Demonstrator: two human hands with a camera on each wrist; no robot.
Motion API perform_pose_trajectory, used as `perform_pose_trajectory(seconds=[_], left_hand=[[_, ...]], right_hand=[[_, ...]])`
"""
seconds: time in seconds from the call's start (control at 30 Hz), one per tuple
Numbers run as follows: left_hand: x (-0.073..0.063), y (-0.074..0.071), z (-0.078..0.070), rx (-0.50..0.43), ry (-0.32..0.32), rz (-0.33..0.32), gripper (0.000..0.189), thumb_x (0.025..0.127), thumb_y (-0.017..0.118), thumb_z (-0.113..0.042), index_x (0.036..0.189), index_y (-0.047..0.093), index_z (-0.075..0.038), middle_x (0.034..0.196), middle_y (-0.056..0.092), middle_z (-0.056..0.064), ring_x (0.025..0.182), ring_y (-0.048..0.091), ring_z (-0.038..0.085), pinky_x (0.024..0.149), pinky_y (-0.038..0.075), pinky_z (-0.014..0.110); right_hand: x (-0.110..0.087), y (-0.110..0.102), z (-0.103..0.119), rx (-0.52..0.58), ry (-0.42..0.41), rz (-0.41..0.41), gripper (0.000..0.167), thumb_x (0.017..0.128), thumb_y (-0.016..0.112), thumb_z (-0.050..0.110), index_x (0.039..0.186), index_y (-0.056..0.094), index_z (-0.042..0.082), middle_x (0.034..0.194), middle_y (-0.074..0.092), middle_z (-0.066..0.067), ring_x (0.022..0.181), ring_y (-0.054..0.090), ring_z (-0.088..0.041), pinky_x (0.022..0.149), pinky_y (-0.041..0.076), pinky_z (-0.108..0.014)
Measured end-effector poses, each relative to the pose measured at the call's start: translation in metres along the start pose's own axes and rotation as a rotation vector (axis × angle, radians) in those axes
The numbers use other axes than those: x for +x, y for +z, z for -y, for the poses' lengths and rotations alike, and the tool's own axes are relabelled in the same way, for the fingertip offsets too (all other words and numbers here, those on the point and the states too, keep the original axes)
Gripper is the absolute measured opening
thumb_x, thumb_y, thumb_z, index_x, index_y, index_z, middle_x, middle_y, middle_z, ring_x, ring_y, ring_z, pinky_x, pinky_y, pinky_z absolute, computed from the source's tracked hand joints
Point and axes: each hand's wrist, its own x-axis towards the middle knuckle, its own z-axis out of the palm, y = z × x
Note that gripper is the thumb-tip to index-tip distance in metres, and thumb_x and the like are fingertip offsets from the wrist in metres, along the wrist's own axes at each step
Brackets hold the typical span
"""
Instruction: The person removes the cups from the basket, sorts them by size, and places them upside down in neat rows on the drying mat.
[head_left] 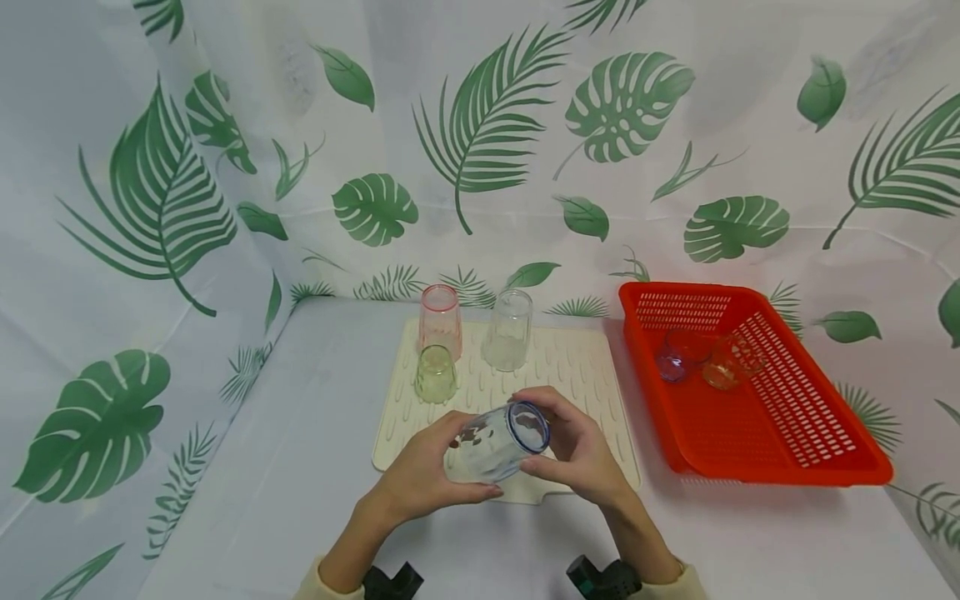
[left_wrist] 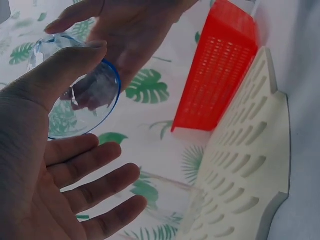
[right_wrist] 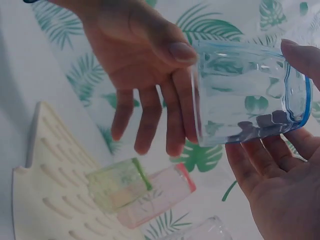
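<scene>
A clear drinking glass with a blue end (head_left: 491,442) is held tilted between both hands over the front of a cream draining mat (head_left: 577,367). My right hand (head_left: 573,446) grips its blue end, thumb on one side and fingers along the other. At the opposite end, my left hand (head_left: 427,462) pinches the glass between thumb and forefinger, its other fingers (left_wrist: 102,192) spread and nearly straight. Behind the hands on the mat stand a small green glass (head_left: 436,375), a taller pink glass (head_left: 440,317) and a tall clear glass (head_left: 512,329).
To the right of the mat is a red perforated basket (head_left: 750,454). Inside lie a purple glass (head_left: 672,365) and an amber glass (head_left: 722,372). A leaf-print cloth (head_left: 480,108) hangs behind the white table (head_left: 262,467).
</scene>
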Motion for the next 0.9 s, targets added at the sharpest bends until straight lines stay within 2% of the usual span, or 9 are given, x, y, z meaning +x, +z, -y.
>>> perform_pose_trajectory(seconds=[0.2,0.37,0.57,0.67,0.77,0.9], left_hand=[[-0.001,0.001,0.0,0.008,0.019,0.001,0.07,0.073,0.089,-0.045,0.132,0.055,-0.032,0.12,0.061,-0.019,0.098,0.059,0.002,0.087,0.058,0.035],[-0.003,0.0,0.001,0.042,0.004,0.0,0.069,0.074,0.087,-0.047,0.133,0.056,-0.032,0.122,0.061,-0.019,0.099,0.061,0.007,0.09,0.058,0.04],[-0.01,-0.002,0.008,0.116,0.002,-0.043,0.072,0.077,0.085,-0.046,0.138,0.056,-0.023,0.128,0.062,-0.012,0.109,0.064,0.013,0.091,0.059,0.041],[-0.015,-0.003,0.013,0.139,-0.023,-0.074,0.072,0.078,0.086,-0.044,0.139,0.056,-0.021,0.13,0.063,-0.008,0.112,0.065,0.017,0.093,0.059,0.041],[-0.02,-0.004,0.018,0.146,-0.074,-0.103,0.071,0.077,0.086,-0.041,0.139,0.056,-0.022,0.131,0.063,-0.008,0.114,0.065,0.02,0.094,0.058,0.043],[-0.027,-0.005,0.027,0.182,-0.138,-0.138,0.071,0.077,0.087,-0.041,0.138,0.057,-0.023,0.133,0.062,-0.01,0.115,0.064,0.017,0.093,0.058,0.043]], right_hand=[[0.004,0.002,0.0,-0.017,-0.026,-0.012,0.062,0.081,0.069,-0.012,0.137,0.043,-0.016,0.13,0.056,-0.01,0.117,0.057,-0.019,0.107,0.051,-0.029],[0.005,0.0,0.001,-0.059,-0.032,-0.023,0.062,0.08,0.07,-0.012,0.137,0.046,-0.012,0.129,0.057,-0.01,0.116,0.056,-0.02,0.109,0.05,-0.029],[0.004,-0.005,0.004,-0.117,0.013,-0.063,0.064,0.078,0.071,-0.013,0.137,0.049,-0.009,0.127,0.058,-0.007,0.117,0.056,-0.017,0.111,0.047,-0.028],[0.004,-0.008,0.004,-0.15,0.028,-0.088,0.064,0.077,0.071,-0.013,0.137,0.049,-0.01,0.126,0.058,-0.007,0.117,0.056,-0.017,0.113,0.046,-0.027],[0.005,-0.011,0.004,-0.19,0.045,-0.129,0.065,0.076,0.072,-0.013,0.137,0.051,-0.007,0.127,0.058,-0.005,0.118,0.056,-0.015,0.114,0.044,-0.025],[0.006,-0.014,0.004,-0.232,0.065,-0.184,0.067,0.075,0.074,-0.011,0.138,0.051,-0.006,0.129,0.058,-0.002,0.119,0.056,-0.013,0.115,0.042,-0.023]])
